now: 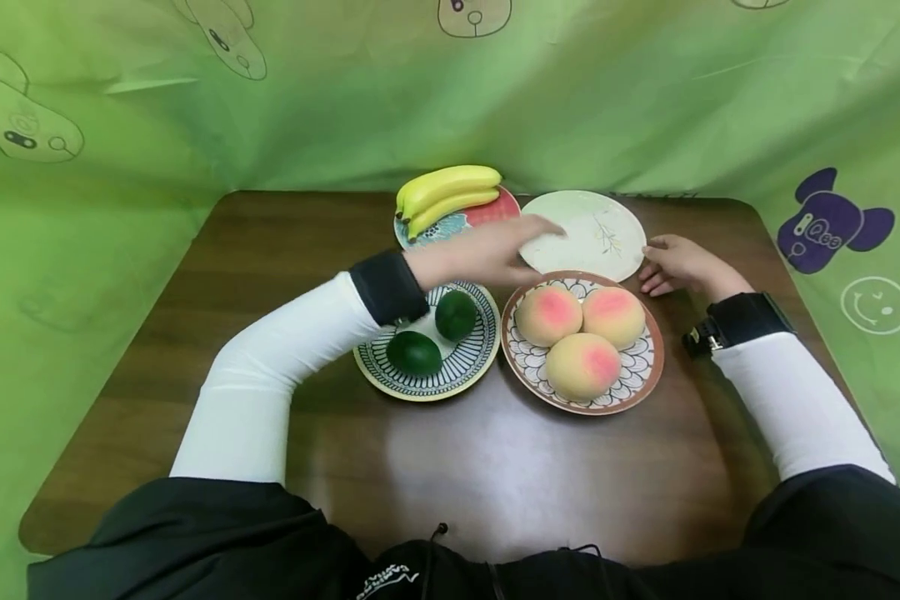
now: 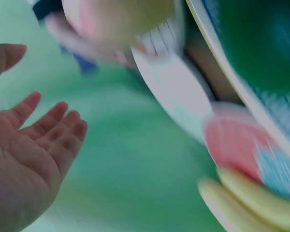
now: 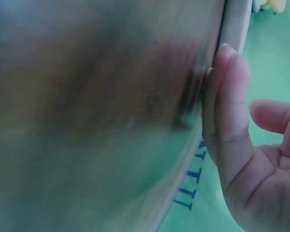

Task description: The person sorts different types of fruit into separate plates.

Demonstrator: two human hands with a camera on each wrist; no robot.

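head view: left hand [image 1: 487, 250] stretched across table, straight fingers over near rim of pale plate [image 1: 596, 229], holding nothing; right hand [image 1: 678, 265] resting on table [image 1: 270, 250] at plate's right edge, fingers loosely curled, gripping nothing; hands apart. pale plate sits bare at back, behind peach plate [image 1: 630, 379], beside banana plate [image 1: 495, 210]; avocado plate [image 1: 461, 375] under left forearm

left wrist view: blurred, palm [image 2: 24, 154] open

right wrist view: blurred, fingers [image 3: 229, 101] against plate rim

step seems approach to pale plate; next move calls for firm hold on its rim
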